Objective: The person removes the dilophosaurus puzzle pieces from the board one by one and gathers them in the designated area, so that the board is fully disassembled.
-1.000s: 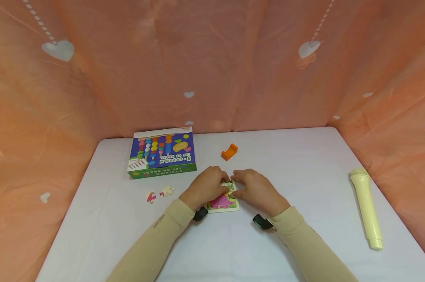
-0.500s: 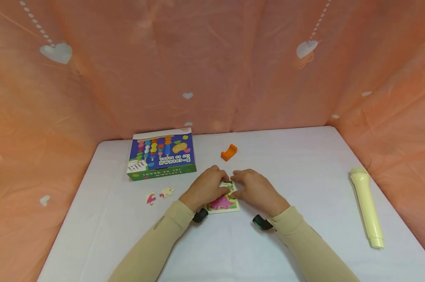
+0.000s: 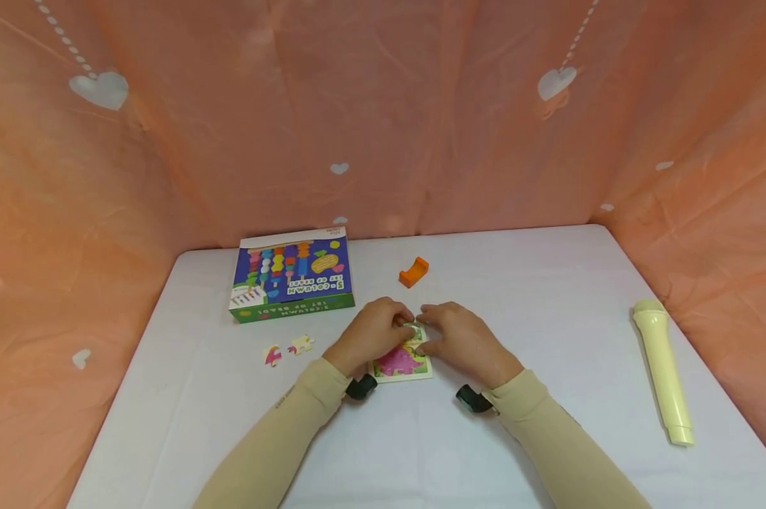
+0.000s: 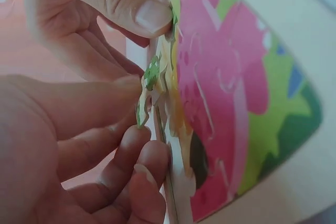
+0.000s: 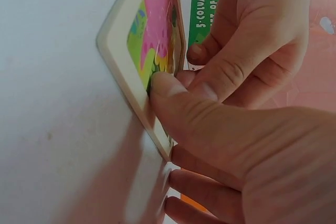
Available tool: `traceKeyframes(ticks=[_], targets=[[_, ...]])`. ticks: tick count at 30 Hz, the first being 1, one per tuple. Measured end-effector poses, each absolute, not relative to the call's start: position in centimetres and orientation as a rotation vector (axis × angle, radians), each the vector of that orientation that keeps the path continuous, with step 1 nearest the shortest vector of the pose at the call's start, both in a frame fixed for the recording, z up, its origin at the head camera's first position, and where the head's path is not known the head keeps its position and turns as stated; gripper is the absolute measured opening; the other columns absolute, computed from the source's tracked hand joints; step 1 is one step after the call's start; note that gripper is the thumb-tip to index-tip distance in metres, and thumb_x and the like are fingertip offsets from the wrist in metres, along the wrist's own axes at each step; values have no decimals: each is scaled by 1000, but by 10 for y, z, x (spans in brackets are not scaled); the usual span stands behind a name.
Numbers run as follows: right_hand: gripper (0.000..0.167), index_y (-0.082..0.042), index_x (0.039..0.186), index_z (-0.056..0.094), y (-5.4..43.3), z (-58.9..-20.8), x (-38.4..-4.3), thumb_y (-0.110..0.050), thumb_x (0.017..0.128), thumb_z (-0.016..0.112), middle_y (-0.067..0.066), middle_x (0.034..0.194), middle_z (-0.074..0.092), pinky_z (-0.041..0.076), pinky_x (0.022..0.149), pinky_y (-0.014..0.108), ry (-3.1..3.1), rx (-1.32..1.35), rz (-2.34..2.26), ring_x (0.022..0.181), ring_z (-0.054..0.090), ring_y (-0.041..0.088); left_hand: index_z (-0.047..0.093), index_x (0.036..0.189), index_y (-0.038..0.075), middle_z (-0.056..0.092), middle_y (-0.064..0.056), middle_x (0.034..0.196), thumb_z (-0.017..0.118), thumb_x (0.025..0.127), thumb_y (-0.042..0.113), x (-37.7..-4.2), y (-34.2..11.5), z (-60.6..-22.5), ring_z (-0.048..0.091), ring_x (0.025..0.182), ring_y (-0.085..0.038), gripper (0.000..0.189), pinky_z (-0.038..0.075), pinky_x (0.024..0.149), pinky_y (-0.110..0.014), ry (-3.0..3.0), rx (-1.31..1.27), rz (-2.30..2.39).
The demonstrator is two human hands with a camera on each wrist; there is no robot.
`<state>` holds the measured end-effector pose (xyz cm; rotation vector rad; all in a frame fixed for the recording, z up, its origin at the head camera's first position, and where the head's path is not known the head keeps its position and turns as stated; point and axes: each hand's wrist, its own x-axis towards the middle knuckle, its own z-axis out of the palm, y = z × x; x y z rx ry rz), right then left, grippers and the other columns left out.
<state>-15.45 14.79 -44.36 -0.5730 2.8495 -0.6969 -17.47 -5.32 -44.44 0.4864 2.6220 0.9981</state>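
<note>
A small jigsaw board with a pale frame and a pink dinosaur picture lies mid-table, partly covered by both hands. The left hand is over its far left part. Between that thumb and the fingertips, in the left wrist view, is a puzzle piece with green on it, tilted against the board's far side. On the board's right edge the right hand keeps its grip: its thumb presses on the picture and frame, with the other fingers along the outer edge.
Two loose puzzle pieces lie left of the hands. A blue and green bead-set box stands behind them. An orange curved block sits beyond the board, and a pale yellow microphone-shaped tube lies along the right side.
The left fingertips have shifted slightly over the board's far edge, and more of the picture's far part shows. The right hand stays almost where it was.
</note>
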Motion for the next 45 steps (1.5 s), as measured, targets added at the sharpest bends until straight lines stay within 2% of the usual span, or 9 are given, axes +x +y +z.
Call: traceKeyframes(ticks=[12, 19, 27, 36, 45], targets=[[54, -6, 137, 74, 149, -442, -154, -27, 90, 90, 11, 151, 67, 50, 117, 53, 2846, -548, -693, 142, 61, 34, 78, 113, 14, 72, 0, 97, 69, 107, 25, -176, -54, -445, 63, 89, -19, 15, 54, 84, -33, 2575, 465, 1115], [54, -7, 138, 73, 143, -443, -153, -29, 91, 88, 11, 154, 65, 50, 117, 54, 2824, -557, -686, 143, 59, 35, 76, 108, 15, 70, 1, 91, 70, 107, 23, -174, -60, -446, 61, 83, -17, 10, 51, 77, -31, 2573, 427, 1126], [53, -7, 136, 74, 148, -442, -152, -29, 90, 89, 12, 152, 66, 49, 118, 55, 2846, -554, -683, 144, 59, 36, 75, 111, 15, 70, 0, 90, 68, 106, 24, -176, -67, -438, 62, 76, -17, 12, 53, 70, -30, 2535, 471, 1191], [55, -6, 137, 73, 143, -444, -151, -29, 90, 89, 11, 154, 65, 47, 120, 55, 2844, -526, -669, 145, 58, 36, 75, 111, 19, 74, 2, 101, 68, 107, 23, -164, -120, -424, 64, 93, -19, 9, 55, 87, -36, 2600, 377, 1224], [54, -7, 139, 72, 144, -443, -149, -28, 92, 87, 11, 155, 63, 46, 121, 56, 2832, -493, -667, 148, 55, 37, 75, 112, 17, 75, 0, 103, 66, 109, 23, -157, -177, -428, 64, 93, -20, 11, 55, 88, -39, 2722, 308, 1133]])
